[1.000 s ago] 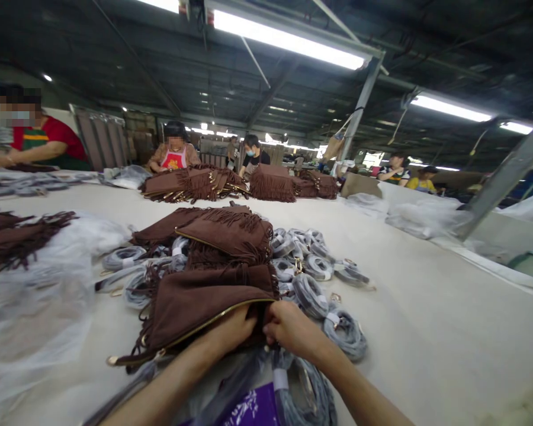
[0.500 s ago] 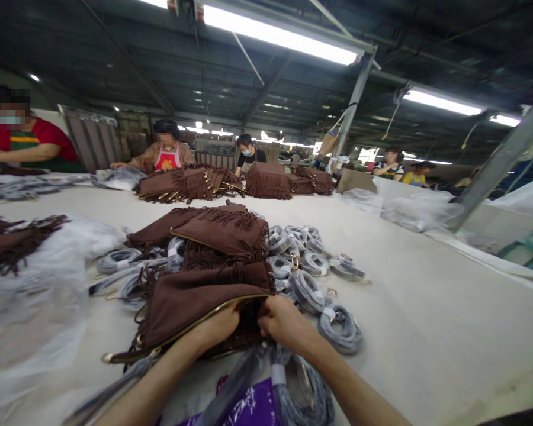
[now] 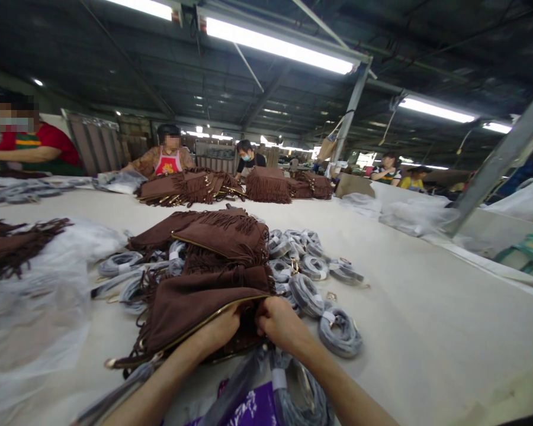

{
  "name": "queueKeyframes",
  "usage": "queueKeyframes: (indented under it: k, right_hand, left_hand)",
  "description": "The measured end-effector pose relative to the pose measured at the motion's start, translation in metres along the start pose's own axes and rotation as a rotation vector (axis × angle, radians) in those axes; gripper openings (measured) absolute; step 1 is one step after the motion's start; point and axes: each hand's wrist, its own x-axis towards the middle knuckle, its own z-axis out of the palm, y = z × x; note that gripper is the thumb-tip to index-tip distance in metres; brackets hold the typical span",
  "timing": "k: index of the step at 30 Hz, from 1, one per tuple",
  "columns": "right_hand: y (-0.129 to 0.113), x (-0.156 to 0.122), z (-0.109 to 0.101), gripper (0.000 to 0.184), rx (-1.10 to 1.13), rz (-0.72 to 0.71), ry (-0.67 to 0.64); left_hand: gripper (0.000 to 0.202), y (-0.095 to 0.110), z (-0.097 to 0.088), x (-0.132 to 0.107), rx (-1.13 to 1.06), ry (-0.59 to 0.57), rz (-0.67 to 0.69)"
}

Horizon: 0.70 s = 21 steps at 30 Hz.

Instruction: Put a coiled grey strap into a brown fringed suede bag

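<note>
Hands meet at the open mouth of a brown fringed bag [image 3: 195, 307] lying at six o'clock on the table [image 3: 426, 319]. The left hand [image 3: 220, 331] is curled over the edge with the gold zipper [image 3: 204, 324], its grip pinching the suede flap just beside the zipper line. The right hand [image 3: 282, 325] is closed on the bag's right corner at the zipper's end, fingers tucked into the opening, so how far they reach inside cannot be told.

At twelve o'clock from the hands, more fringed bags [image 3: 224, 234] lie stacked, partly overlapping the one held. Coiled grey straps [image 3: 340, 331] spread from one to three o'clock, some touching the bag, and another coil [image 3: 299, 396] lies under the right forearm. A purple printed packet [image 3: 249, 411] sits at six o'clock beneath the wrists, and clear plastic bags [image 3: 35, 313] lie at nine o'clock. Other workers sit at the far side, well apart.

Risk, as I judge it: the fringe hangs close to the zipper teeth and could snag if the edge is dragged. Pulling the held bag toward six o'clock could also tug the stack above it askew, or sweep the nearest strap coils off their pile.
</note>
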Motion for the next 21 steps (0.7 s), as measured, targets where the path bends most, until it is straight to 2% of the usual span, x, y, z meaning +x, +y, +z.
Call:
queueKeyframes:
  k: [4,8,11,13,17,19,21]
  right_hand:
    - [-0.003,0.0,0.003,0.019,0.008,-0.022,0.091]
    - [0.003,-0.015,0.007,0.015,0.112,-0.062,0.162]
    - [0.011,-0.027,0.011,0.011,0.437,-0.076,0.177]
    - [0.016,-0.033,0.013,0.022,0.713,-0.063,0.122]
    - [0.021,-0.038,0.009,0.038,1.245,-0.05,-0.019]
    - [0.023,-0.04,0.007,0.037,1.391,-0.075,-0.056]
    - [0.026,-0.041,0.007,0.035,1.378,-0.105,-0.048]
  left_hand:
    - [0.043,0.003,0.002,0.0,0.026,0.024,-0.027]
    - [0.038,0.018,-0.012,-0.011,0.023,0.046,0.01]
    - [0.021,0.03,-0.024,-0.016,-0.127,0.023,0.008]
    - [0.01,0.036,-0.026,-0.015,-0.264,-0.003,-0.011]
    - [0.007,0.04,-0.018,-0.013,-0.497,-0.025,-0.072]
    - [0.012,0.04,-0.015,-0.014,-0.602,-0.031,-0.102]
    - [0.015,0.041,-0.014,-0.017,-0.748,-0.045,-0.126]
